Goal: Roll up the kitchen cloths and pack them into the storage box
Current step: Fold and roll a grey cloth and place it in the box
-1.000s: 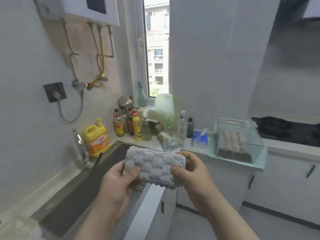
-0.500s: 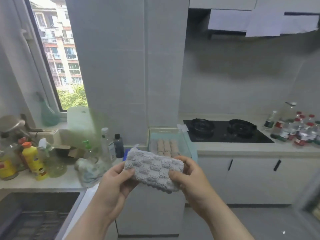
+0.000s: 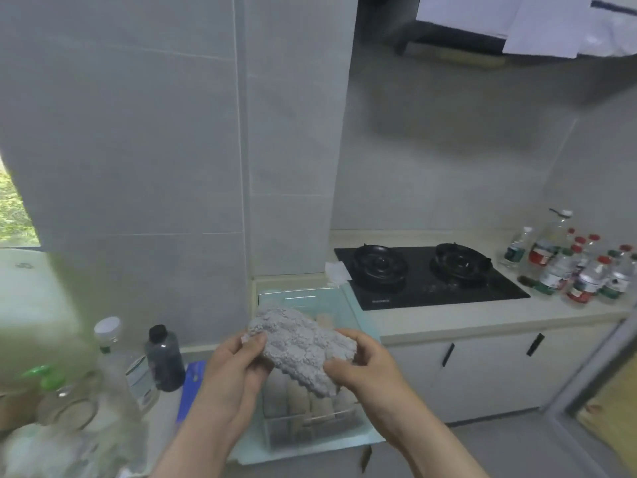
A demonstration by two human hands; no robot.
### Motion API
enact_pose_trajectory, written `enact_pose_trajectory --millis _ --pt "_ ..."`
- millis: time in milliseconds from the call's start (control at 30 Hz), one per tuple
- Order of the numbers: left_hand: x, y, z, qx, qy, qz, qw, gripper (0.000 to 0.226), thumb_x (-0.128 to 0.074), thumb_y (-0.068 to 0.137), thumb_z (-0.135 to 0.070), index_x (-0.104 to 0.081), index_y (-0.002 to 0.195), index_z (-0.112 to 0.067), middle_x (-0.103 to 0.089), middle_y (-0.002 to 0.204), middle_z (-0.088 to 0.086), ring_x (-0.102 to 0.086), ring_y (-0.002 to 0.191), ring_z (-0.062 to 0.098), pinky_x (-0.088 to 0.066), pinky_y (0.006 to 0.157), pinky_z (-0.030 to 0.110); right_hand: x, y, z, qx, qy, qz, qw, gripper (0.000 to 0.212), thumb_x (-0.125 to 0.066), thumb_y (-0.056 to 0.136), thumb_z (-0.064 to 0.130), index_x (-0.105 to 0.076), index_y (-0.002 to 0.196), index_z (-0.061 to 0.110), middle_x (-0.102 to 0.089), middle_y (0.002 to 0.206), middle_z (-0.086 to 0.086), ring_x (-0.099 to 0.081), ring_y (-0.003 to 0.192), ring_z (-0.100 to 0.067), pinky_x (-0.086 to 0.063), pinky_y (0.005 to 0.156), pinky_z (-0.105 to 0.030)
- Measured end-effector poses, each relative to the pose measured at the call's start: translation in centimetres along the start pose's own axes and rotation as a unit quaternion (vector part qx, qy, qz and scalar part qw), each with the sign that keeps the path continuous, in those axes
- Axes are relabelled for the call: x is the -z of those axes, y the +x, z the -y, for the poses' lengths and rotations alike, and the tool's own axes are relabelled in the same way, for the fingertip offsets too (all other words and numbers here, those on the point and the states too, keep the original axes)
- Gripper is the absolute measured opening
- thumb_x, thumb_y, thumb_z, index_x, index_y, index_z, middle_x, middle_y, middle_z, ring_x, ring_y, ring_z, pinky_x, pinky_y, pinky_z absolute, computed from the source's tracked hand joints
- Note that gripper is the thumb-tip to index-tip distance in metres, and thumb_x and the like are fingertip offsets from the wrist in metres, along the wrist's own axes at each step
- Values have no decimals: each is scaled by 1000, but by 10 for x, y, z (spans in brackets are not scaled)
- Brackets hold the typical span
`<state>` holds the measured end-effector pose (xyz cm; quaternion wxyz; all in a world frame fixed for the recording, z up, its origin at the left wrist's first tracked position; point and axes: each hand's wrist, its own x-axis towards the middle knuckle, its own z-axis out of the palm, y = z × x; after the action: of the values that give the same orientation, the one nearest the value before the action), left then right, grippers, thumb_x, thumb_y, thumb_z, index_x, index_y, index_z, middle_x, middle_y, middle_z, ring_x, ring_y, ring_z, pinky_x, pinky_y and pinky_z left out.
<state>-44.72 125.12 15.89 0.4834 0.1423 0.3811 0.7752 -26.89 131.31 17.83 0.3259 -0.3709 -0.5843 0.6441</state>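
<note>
We hold the grey cloth [image 3: 303,348] with both hands in the lower centre of the frame, directly above the clear storage box [image 3: 351,307]. The left hand [image 3: 234,370] is closed on the cloth's left end, thumb on top. The right hand [image 3: 362,363] pinches the right end between thumb and fingers. The cloth looks folded or partly rolled into a thick pad; we cannot tell how tight the roll is.

Rolled cloths [image 3: 303,403] already lie side by side in the near part of the box, below our hands. The box sits on the counter [image 3: 448,322] at lower centre.

To do this step well, we judge the following to apply:
- Keep both ends gripped so the roll does not loosen.
- Turn the roll parallel to the rolls already packed.
- Lower it into a free gap beside them, then let go only once it is wedged.

Surroundings: a dark bottle [image 3: 165,360] and a clear bottle with a white cap [image 3: 119,353] stand at lower left, near the left forearm. A black gas hob [image 3: 427,274] lies to the right of the box, and a cluster of water bottles [image 3: 579,267] stands at the right edge. Nothing lies between the cloth and the box opening. The bottles at lower left are the likeliest thing to knock with the left elbow.
</note>
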Motion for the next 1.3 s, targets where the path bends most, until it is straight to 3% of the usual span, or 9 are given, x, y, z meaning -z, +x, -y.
enact_pose_trajectory --millis 333,500,633,733,900,1000,1100,1233,1300 --pt "-39 136 30 149 100 103 979 34 -49 84 -3 -56 115 8 -67 108 27 -68 92 33 -55 76 43 42 114 6 -69 80 27 994 33 -66 71 29 -61 98 9 -69 87 -3 -64 79 -17 -48 67 -27" --pt "-65 174 58 137 121 99 978 27 -51 90 -2 -59 116 3 -67 112 25 -64 106 37 -47 96 50 63 169 1 -108 -6 30 994 39 -68 70 16 -62 108 9 -73 100 -11 -71 89 -26 -56 73 -36" --pt "-60 203 93 87 226 -2 970 16 -51 97 -13 -63 102 -5 -72 102 15 -68 95 28 -54 90 43 72 203 -15 -105 -152 -62 981 23 -62 75 11 -58 95 20 -69 92 -3 -68 82 -21 -56 68 -35" --pt "-30 220 124 3 500 2 866 22 -49 98 -24 -69 99 -15 -70 102 -1 -63 100 19 -50 93 35 82 220 -24 -86 -214 -99 968 21 -62 77 15 -52 92 27 -63 88 7 -61 76 -8 -46 59 -22" --pt "-6 251 166 -73 755 338 557 51 -34 83 -41 -60 121 -18 -59 124 3 -54 114 22 -43 93 28 96 234 -37 -100 -244 -145 954 22 -64 77 17 -50 89 30 -63 87 12 -59 78 -2 -41 58 -18" --pt "5 278 185 -104 774 391 487 52 -47 80 -48 -55 122 -20 -55 125 4 -44 123 22 -37 105 38 102 239 -44 -119 -254 -169 945 23 -64 77 18 -50 89 31 -62 87 15 -59 78 0 -39 57 -17" --pt "14 292 192 -73 810 364 454 70 -39 75 -64 -45 136 -30 -37 145 -5 -17 144 14 -5 118 42 104 239 -53 -142 -272 -208 929 24 -65 75 22 -52 92 31 -65 86 13 -61 78 -5 -42 59 -19" --pt "8 290 194 -113 843 328 410 59 -41 72 -69 -62 116 -36 -57 110 -8 -49 120 19 13 114 40 101 236 -61 -146 -297 -226 916 26 -65 76 23 -50 94 33 -64 86 14 -61 79 -5 -42 60 -17" --pt "13 289 195 -99 846 338 400 66 -32 79 -66 -53 129 -29 -49 124 -1 -35 127 22 12 115 45 94 235 -61 -133 -308 -229 914 27 -65 77 23 -48 95 34 -61 85 16 -60 79 -5 -40 59 -14"
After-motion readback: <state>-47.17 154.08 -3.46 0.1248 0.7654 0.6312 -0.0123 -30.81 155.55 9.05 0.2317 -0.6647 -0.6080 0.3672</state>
